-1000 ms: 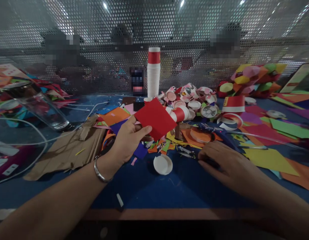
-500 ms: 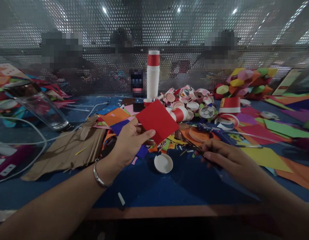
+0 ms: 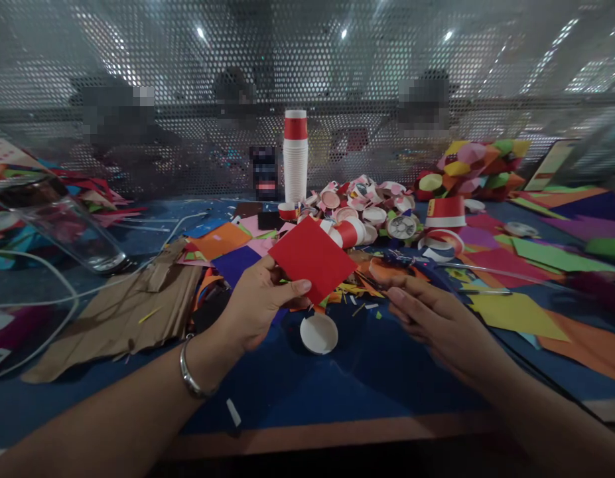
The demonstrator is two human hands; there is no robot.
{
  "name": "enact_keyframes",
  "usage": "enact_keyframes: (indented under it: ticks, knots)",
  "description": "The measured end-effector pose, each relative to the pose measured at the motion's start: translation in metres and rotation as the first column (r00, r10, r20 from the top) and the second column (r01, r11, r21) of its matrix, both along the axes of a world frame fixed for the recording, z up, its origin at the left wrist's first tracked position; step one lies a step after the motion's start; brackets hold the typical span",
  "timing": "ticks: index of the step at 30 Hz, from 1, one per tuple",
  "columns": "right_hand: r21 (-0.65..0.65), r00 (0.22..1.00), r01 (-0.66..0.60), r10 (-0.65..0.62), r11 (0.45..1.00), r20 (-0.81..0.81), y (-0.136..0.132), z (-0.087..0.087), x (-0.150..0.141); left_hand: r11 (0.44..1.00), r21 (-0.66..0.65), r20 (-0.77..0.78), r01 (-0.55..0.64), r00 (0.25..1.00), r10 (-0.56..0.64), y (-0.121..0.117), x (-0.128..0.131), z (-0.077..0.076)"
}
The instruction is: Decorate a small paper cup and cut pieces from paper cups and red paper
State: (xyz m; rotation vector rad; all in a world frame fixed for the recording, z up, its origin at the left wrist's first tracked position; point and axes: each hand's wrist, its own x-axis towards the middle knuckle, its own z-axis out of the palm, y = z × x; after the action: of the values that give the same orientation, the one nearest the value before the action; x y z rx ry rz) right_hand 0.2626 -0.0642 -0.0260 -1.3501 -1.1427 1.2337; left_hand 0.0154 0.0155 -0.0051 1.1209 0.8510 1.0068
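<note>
Between thumb and fingers, my left hand (image 3: 257,302) pinches a red paper square (image 3: 314,259), held up with one corner pointing down. To the right, my right hand (image 3: 431,315) is closed around scissors (image 3: 375,285). Their dark slim blades point toward the paper without touching it; the handles are hidden in the fingers. Below the paper a shallow white paper cup piece (image 3: 319,334) lies on the blue table (image 3: 367,388). Paper scraps (image 3: 357,290) are scattered behind it.
A tall stack of paper cups (image 3: 296,159) stands at the back, beside a heap of cut cup pieces (image 3: 361,199). Flattened cardboard (image 3: 123,312) and a tilted-looking glass jar (image 3: 73,226) are at left. Coloured sheets, including a yellow sheet (image 3: 516,313), lie at right.
My right hand has come up from the table with the scissors and moved slightly left toward the paper. My left hand keeps holding the red square. The view has shifted a little.
</note>
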Motion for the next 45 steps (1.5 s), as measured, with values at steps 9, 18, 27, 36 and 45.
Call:
enact_keyframes:
  ticks: [9,18,27,36,45]
  knots:
    - [-0.013,0.991,-0.014,0.012,1.0,-0.13,0.0,0.001,-0.006,0.999,-0.051,0.01,-0.02,1.0,0.02,-0.009,0.007,0.002]
    - [0.018,0.98,-0.004,0.008,1.0,-0.199,-0.003,0.002,-0.007,0.999,-0.011,0.041,-0.036,0.998,0.037,-0.007,0.006,0.001]
    - [0.026,0.979,-0.043,0.047,0.999,-0.198,-0.004,0.001,-0.008,0.999,-0.04,0.021,0.02,1.0,-0.019,-0.02,0.014,0.002]
    - [0.07,0.983,-0.043,0.055,0.997,-0.175,-0.005,0.001,-0.009,0.997,-0.061,0.061,0.043,0.997,-0.039,-0.031,0.021,0.0]
    - [0.098,0.984,-0.045,0.061,0.994,-0.167,-0.005,-0.001,-0.007,0.991,-0.101,0.061,0.091,0.995,-0.085,-0.035,0.025,0.002]
